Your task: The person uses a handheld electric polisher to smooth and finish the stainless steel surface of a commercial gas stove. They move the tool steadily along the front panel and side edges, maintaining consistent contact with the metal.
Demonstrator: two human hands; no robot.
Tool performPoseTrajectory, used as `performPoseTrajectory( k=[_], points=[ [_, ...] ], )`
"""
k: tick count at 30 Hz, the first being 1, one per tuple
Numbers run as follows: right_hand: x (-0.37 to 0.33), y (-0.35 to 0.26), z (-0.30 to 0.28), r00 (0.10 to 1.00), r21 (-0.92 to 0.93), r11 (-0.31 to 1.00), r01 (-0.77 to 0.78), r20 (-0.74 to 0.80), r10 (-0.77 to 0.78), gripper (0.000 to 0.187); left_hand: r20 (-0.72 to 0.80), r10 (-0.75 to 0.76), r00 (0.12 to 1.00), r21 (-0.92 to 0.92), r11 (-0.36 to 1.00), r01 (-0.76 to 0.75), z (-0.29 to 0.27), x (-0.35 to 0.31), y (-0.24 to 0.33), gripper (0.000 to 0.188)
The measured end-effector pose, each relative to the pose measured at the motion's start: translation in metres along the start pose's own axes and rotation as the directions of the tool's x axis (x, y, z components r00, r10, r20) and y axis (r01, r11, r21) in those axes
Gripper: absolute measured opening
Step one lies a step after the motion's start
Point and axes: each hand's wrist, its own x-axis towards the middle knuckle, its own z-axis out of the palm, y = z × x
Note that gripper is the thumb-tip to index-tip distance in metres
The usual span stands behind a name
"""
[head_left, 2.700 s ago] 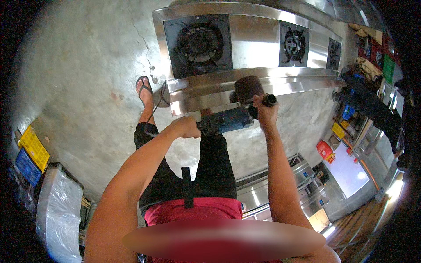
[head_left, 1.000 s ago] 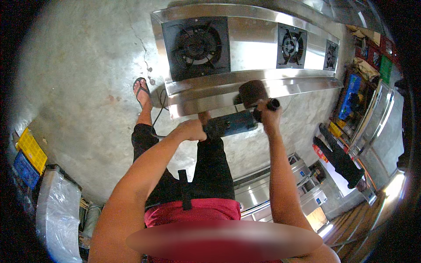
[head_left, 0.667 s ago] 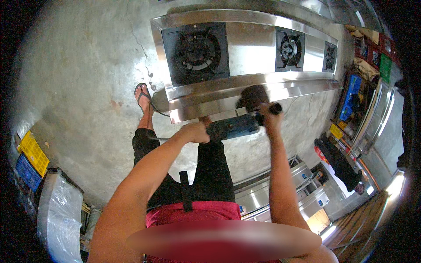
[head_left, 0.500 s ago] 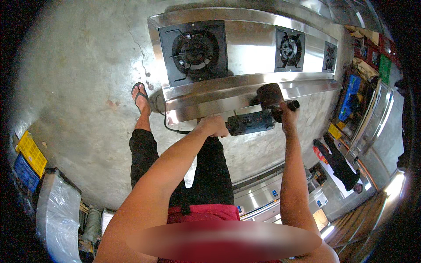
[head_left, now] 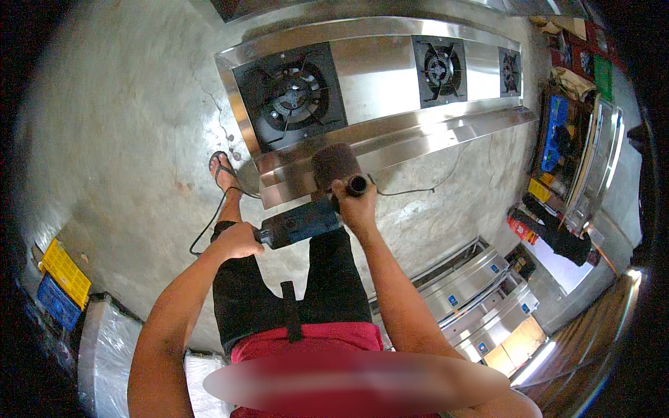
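Observation:
I hold a dark blue power polisher (head_left: 296,224) across the front of my body. My left hand (head_left: 239,241) is closed round its rear handle. Up at the front end, my right hand (head_left: 358,209) wraps the round black side handle. A brown drum wheel (head_left: 336,166) on the tool lies over the bent front panel of a stainless steel stove (head_left: 380,76), toward the stove's left end; whether it touches or spins, I cannot tell. The stove's top carries a large black burner (head_left: 291,96) on the left and two smaller ones to the right.
A black power cord (head_left: 207,230) loops past my sandalled foot (head_left: 221,171) on the concrete floor. Yellow and blue crates (head_left: 66,274) stand at the left beside a plastic-wrapped unit (head_left: 108,348). Steel appliances (head_left: 463,285) are behind at right, where another person (head_left: 561,240) crouches.
Both hands and the polisher have moved left along the stove's front, and the tool's rear end has come down toward me. More of the cord now shows.

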Motion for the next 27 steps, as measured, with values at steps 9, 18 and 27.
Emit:
performPoseTrajectory(
  k=[9,18,27],
  points=[
    [0.082,0.025,-0.112,0.996,0.069,0.995,-0.066,-0.059,0.07,0.022,-0.095,0.204,0.974,0.031,0.979,-0.202,0.001,0.08,0.116,0.044],
    [0.204,0.092,-0.274,0.996,0.17,0.985,-0.043,-0.07,0.055,0.015,-0.16,0.24,0.957,0.013,0.97,-0.241,-0.01,0.156,0.306,0.042],
    [0.144,0.066,-0.195,0.996,0.163,0.984,-0.065,-0.048,0.074,0.016,-0.177,0.172,0.969,0.01,0.985,-0.173,0.003,0.125,0.218,0.041]
  ],
)
